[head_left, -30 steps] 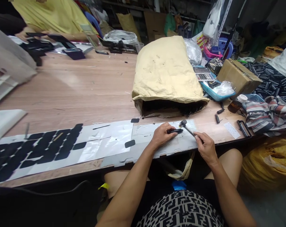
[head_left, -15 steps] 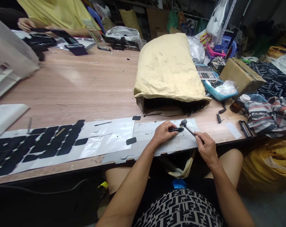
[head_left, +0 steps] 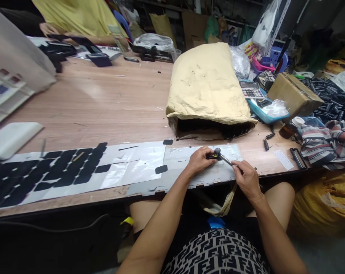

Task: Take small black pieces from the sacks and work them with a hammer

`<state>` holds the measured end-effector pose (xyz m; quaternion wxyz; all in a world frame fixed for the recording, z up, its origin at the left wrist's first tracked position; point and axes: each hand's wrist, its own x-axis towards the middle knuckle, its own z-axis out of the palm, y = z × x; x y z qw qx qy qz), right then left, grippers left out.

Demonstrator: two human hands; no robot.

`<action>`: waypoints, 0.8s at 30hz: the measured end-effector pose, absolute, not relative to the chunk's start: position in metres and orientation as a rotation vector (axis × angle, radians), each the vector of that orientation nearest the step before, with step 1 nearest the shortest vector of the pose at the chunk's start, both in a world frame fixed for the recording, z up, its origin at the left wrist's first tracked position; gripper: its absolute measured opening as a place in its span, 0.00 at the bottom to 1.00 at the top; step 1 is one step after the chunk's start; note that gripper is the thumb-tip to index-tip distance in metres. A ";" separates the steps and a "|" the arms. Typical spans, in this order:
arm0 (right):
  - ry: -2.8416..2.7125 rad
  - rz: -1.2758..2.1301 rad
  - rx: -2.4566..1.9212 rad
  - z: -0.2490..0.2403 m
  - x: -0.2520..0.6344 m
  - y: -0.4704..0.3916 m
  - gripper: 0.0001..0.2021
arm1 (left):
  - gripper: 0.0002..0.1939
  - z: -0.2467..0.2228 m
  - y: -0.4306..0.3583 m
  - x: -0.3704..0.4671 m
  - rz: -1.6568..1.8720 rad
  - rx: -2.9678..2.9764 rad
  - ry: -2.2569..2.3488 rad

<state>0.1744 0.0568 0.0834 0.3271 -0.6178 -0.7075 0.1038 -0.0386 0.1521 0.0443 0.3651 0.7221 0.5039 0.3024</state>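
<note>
My left hand (head_left: 200,160) pinches a small black piece (head_left: 211,156) down on the grey board (head_left: 178,160) at the table's front edge. My right hand (head_left: 245,175) grips the metal handle of a small hammer (head_left: 224,158), whose round dark head lies over the tip of the black piece. Whether the head touches it I cannot tell. Left of my hands, a white sheet (head_left: 126,167) carries rows of flat black rounded pieces (head_left: 88,161). Two similar pieces lie apart at the board's left side.
A large yellow paper sack (head_left: 203,83) lies open behind my hands. To the right are a calculator (head_left: 251,90), a blue basket (head_left: 264,114), a cardboard box (head_left: 292,93) and a brown bottle (head_left: 288,129). A person in yellow (head_left: 81,17) sits across the table.
The hammer head has moved left and down onto the black piece's end, with my right hand shifting slightly left. The whole view has shifted a little to the right.
</note>
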 end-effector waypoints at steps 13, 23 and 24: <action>-1.955 -0.128 -1.779 0.054 0.187 0.118 0.10 | 0.09 0.039 0.153 -0.042 0.795 1.942 1.247; -1.989 -0.152 -1.815 0.050 0.187 0.115 0.11 | 0.10 0.049 0.133 -0.048 0.734 2.079 1.108; -1.991 -0.145 -1.819 0.050 0.186 0.115 0.11 | 0.09 0.051 0.123 -0.050 0.720 2.092 1.058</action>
